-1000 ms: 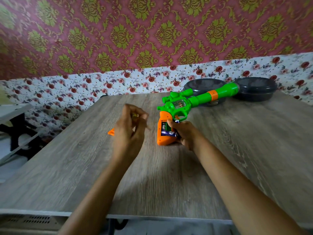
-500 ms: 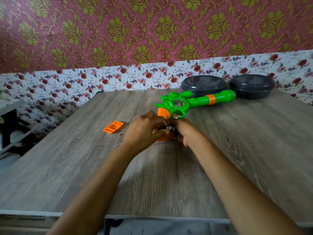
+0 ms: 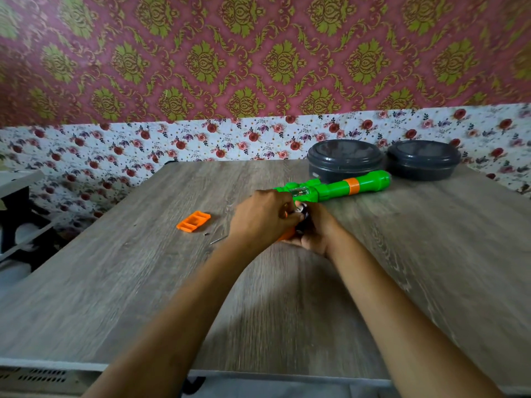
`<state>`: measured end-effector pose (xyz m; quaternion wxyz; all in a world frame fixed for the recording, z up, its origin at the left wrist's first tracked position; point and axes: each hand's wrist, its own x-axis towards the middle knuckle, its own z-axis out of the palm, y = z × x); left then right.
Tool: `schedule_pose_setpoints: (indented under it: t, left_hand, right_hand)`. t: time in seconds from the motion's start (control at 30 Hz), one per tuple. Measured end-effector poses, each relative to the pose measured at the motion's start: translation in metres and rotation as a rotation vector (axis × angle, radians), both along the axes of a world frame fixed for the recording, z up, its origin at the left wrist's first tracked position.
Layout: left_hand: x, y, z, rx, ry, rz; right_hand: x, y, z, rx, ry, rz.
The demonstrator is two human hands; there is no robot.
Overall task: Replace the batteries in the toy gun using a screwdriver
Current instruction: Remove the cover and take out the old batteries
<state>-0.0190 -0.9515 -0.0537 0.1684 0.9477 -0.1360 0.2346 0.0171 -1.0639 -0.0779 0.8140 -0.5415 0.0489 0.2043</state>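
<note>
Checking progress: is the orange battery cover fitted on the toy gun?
No, the orange battery cover lies on the table to the left, apart from the toy gun.

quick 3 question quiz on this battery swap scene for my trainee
1. Where is the orange battery cover? A) on the table, left of the toy gun B) fitted on the gun C) inside a container
2. True or false: the left hand and right hand meet at the gun's grip.
3. How many dark lidded containers stand behind the gun?
Key: 1 A; 2 true; 3 two.
</note>
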Motion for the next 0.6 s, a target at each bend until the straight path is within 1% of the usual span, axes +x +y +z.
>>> schedule_pose_setpoints:
  t: [0.1,0.2,0.27,0.33,0.4,0.43,0.53,0.6]
  left_hand:
    - [0.001,-0.012,-0.003,0.008,0.066,0.084]
    - [0.002,-0.018,-0.007,-0.022,0.118,0.105]
    - [0.003,-0.015,-0.003,-0.124,0.170,0.046]
    - [0.005,-0.006,0.004,-0.292,0.208,0.026]
    - [0.013,0.010,0.006,-0.401,0.224,0.121]
    - [0.018,0.018,0.004,-0.406,0.250,0.177]
    - [0.027,0.031,-0.004,-0.379,0.447,0.258]
    - [0.031,0.030,-0.009,-0.472,0.551,0.232]
  right_hand:
    - [-0.001,-0.002,0.001,0.055,0.028,-0.038]
    - [-0.001,-0.003,0.000,0.070,0.051,-0.053]
    - [0.000,-0.005,-0.002,0.063,0.047,-0.032]
    - [0.001,-0.004,-0.002,0.079,0.036,0.010]
    - [0.001,-0.002,-0.002,0.046,0.040,0.023]
    - [0.002,-0.002,-0.003,-0.004,0.037,0.013]
    - [0.002,0.001,-0.005,-0.107,0.016,-0.018]
    - [0.003,0.003,-0.007,-0.120,0.014,-0.020]
